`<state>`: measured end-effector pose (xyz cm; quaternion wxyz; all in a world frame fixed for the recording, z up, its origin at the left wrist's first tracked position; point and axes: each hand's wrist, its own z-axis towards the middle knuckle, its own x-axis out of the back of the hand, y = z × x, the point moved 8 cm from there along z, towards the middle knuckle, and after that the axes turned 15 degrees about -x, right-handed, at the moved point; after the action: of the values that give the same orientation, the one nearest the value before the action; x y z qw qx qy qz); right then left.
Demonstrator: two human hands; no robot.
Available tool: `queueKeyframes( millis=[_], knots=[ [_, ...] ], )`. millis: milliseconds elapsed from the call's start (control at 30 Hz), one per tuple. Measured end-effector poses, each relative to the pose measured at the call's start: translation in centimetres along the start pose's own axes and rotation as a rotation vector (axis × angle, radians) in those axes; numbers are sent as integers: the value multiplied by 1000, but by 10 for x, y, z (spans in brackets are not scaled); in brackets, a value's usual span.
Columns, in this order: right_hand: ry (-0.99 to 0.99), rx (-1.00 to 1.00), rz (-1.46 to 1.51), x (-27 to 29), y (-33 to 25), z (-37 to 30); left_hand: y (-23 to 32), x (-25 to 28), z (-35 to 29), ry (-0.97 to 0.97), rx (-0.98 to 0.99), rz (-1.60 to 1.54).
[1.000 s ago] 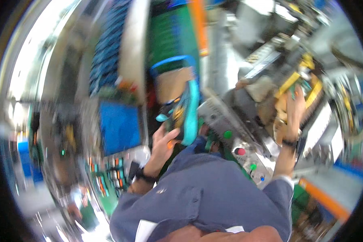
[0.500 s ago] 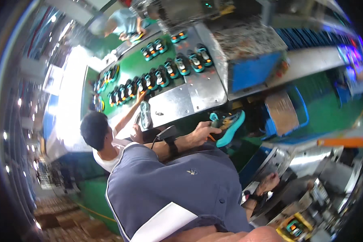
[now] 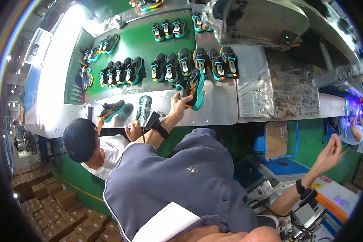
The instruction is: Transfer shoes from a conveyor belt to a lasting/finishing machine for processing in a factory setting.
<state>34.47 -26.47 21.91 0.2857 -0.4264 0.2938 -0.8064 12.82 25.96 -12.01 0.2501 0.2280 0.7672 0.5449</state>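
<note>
My left hand (image 3: pixel 178 106) is closed around a black sneaker (image 3: pixel 196 89) with a teal sole and orange trim, its toe pointing up. I hold it over the steel border (image 3: pixel 218 103) of the conveyor, just in front of a row of similar sneakers (image 3: pixel 184 61). Out to the right, my right hand (image 3: pixel 330 153) is raised in the air with nothing in it, its fingers loosely stretched. On my left a co-worker's hand holds another black and teal sneaker (image 3: pixel 113 109) over the same border. Beside it lies a pale, translucent sole-shaped piece (image 3: pixel 143 108).
A green conveyor belt (image 3: pixel 137 38) carries several more sneakers. A plastic-wrapped machine (image 3: pixel 288 88) stands at its right. Below is a blue-framed chair (image 3: pixel 276 139) with cardboard on it. The co-worker (image 3: pixel 80 141) sits close at my left; cartons (image 3: pixel 68 201) cover the floor behind.
My left hand has carried the sneaker forward, over the steel border. My right hand has risen away from the equipment at lower right. The co-worker now holds a sneaker. The view has turned.
</note>
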Motion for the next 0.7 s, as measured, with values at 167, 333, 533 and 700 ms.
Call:
queueKeyframes(
  millis=[167,333,533,700],
  knots=[
    [-51,210,-126,-64,-112,87,-43,33,14,68,66,60],
    [-145,396,-154,-165,-186,171,-91,127,-4,300,-145,368],
    [-182,496,-504,-264,-260,288,-46,131,4,249,-261,551],
    [-417,751,-670,-374,-258,337,-53,110,22,191,-103,853]
  ],
)
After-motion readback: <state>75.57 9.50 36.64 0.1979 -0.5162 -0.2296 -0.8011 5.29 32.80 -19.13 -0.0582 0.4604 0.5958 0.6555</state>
